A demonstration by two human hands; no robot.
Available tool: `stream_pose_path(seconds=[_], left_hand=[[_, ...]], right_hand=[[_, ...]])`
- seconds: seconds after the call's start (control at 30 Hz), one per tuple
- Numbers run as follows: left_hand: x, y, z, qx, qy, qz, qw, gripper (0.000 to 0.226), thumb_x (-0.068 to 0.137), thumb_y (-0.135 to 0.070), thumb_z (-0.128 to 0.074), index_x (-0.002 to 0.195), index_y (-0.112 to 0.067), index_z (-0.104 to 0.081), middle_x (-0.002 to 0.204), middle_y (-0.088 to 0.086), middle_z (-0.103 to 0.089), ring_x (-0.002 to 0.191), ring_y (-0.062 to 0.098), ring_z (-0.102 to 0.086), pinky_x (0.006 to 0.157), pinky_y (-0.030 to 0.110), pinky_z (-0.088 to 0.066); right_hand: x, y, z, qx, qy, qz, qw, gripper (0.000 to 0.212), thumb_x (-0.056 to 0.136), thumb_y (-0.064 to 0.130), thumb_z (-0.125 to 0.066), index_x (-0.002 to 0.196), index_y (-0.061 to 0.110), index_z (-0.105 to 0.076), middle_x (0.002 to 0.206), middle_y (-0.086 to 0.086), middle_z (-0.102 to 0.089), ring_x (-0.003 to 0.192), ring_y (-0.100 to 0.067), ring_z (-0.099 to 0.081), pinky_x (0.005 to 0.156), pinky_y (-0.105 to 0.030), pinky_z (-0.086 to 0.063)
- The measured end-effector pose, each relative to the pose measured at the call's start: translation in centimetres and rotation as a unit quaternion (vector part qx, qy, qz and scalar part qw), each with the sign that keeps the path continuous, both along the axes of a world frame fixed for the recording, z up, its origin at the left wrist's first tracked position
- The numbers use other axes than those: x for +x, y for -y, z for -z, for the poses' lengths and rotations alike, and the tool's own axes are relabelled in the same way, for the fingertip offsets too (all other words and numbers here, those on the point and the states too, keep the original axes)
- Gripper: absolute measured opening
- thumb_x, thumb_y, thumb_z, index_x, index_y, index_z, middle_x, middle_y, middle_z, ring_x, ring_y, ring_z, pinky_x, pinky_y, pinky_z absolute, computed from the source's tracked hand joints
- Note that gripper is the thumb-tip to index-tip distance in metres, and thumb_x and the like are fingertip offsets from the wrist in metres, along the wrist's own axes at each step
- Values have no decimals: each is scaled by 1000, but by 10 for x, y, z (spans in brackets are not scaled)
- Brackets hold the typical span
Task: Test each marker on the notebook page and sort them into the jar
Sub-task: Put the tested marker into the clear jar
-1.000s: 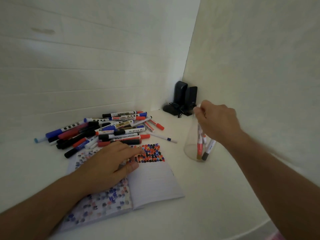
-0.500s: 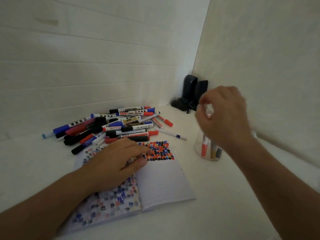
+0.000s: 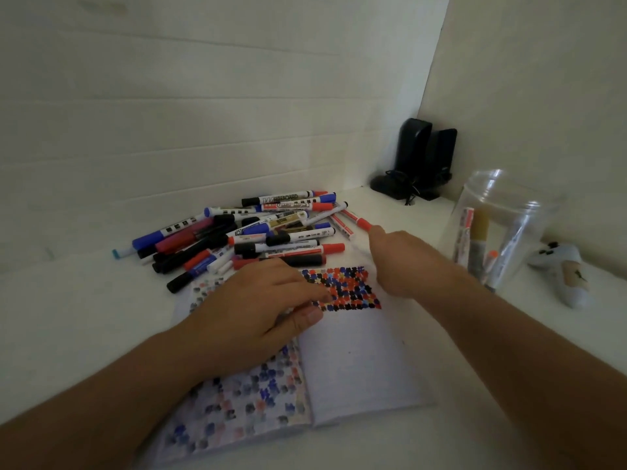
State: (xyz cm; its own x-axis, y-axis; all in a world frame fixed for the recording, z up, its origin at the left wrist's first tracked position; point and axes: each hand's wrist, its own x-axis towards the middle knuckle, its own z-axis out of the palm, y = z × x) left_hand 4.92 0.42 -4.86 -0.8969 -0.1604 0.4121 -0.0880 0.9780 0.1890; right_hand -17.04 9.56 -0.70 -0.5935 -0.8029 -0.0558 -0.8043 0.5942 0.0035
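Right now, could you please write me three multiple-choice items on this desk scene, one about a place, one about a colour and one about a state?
1. Where does the clear jar stand relative to the open notebook?
A. To its right
B. On top of it
C. To its left

2. What colour is the cap of the marker nearest the right hand?
A. Green
B. Red
C. Yellow

3. What is the left hand doing?
A. Lifting the jar
B. Uncapping a marker
C. Resting flat on the notebook

Answers: 1 A, the jar stands on the desk to the right of the page, near the side wall. 2 B, the cap by the extended fingertip is red. 3 C, its fingers lie spread over the left page and the dotted patch, holding nothing.
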Motion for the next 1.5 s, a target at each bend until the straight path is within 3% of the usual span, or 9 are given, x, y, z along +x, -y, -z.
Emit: stream_pose_path(seconds=[0.13, 0.17, 0.27, 0.37, 0.73, 0.97, 1.27, 1.37, 1.5], left_hand=[[-2, 1, -2, -2, -22, -37, 999, 46, 103, -56, -33, 130, -34, -64, 116, -17, -66, 107, 0, -53, 91, 28, -45], [-2, 1, -2, 15, -26, -49, 998, 49, 102, -59, -31, 134, -35, -61, 116, -18, -65, 107, 0, -53, 91, 28, -44], [-3, 0, -2, 84, -30, -58, 994, 56, 95, -74, -25, 133, -42, -50, 107, -24, -58, 99, -2, -52, 81, 24, -45], [-4, -2, -4, 91, -36, -64, 993, 43, 87, -81, -37, 112, -46, -45, 95, -27, -52, 94, -3, -52, 68, 13, -39], [-7, -2, 1, 166, -37, -48, 984, 5, 104, -36, -48, 106, -33, -52, 87, -18, -60, 80, 4, -60, 64, 21, -49], [-5, -8, 4, 199, 4, -29, 980, 29, 92, -63, -25, 99, -37, -36, 91, -20, -58, 70, 14, -57, 53, 28, -44], [1, 5, 3, 273, 27, -52, 960, 45, 86, -61, -54, 120, -41, -33, 83, -35, -57, 69, -4, -58, 56, 18, -46], [4, 11, 6, 152, 73, -69, 983, 44, 91, -62, -58, 129, -52, -37, 89, -32, -53, 82, -4, -56, 61, 15, -42], [2, 15, 10, 70, 111, -66, 989, 47, 86, -78, -44, 127, -56, -49, 103, -26, -54, 96, -8, -51, 80, 24, -50]], right_hand=[[10, -26, -28, -145, 149, -51, 977, 45, 92, 24, -72, 132, 30, -50, 95, 4, -61, 74, -12, -66, 65, -28, -59], [16, -30, -28, -214, 268, -69, 937, 32, 92, 17, -70, 117, 29, -56, 89, 4, -65, 69, -11, -68, 60, -25, -57], [33, -31, -6, -337, 609, -79, 713, 11, 93, -4, -63, 94, 6, -61, 74, -13, -70, 60, -21, -68, 53, -21, -55], [40, -23, 23, -379, 669, -52, 638, 21, 93, -4, -65, 80, 7, -53, 63, -13, -62, 58, -24, -63, 50, -24, -53], [47, -21, 39, -393, 538, -181, 723, 11, 96, 15, -68, 89, 12, -60, 68, -9, -68, 58, -23, -63, 53, -30, -51], [42, -20, 41, -387, 526, -210, 728, 26, 89, 15, -72, 89, -9, -62, 70, -11, -72, 61, -21, -68, 57, -30, -57], [28, -26, 24, -394, 602, -159, 676, 16, 96, 7, -62, 81, 14, -62, 72, -11, -65, 64, -23, -61, 59, -32, -52], [17, -31, 16, -397, 651, -110, 638, 23, 98, 7, -58, 79, 18, -66, 73, -12, -62, 64, -23, -58, 56, -29, -50], [18, -30, 23, -328, 545, -97, 766, 19, 94, 10, -67, 76, 14, -64, 63, -7, -61, 57, -18, -56, 52, -25, -48]])
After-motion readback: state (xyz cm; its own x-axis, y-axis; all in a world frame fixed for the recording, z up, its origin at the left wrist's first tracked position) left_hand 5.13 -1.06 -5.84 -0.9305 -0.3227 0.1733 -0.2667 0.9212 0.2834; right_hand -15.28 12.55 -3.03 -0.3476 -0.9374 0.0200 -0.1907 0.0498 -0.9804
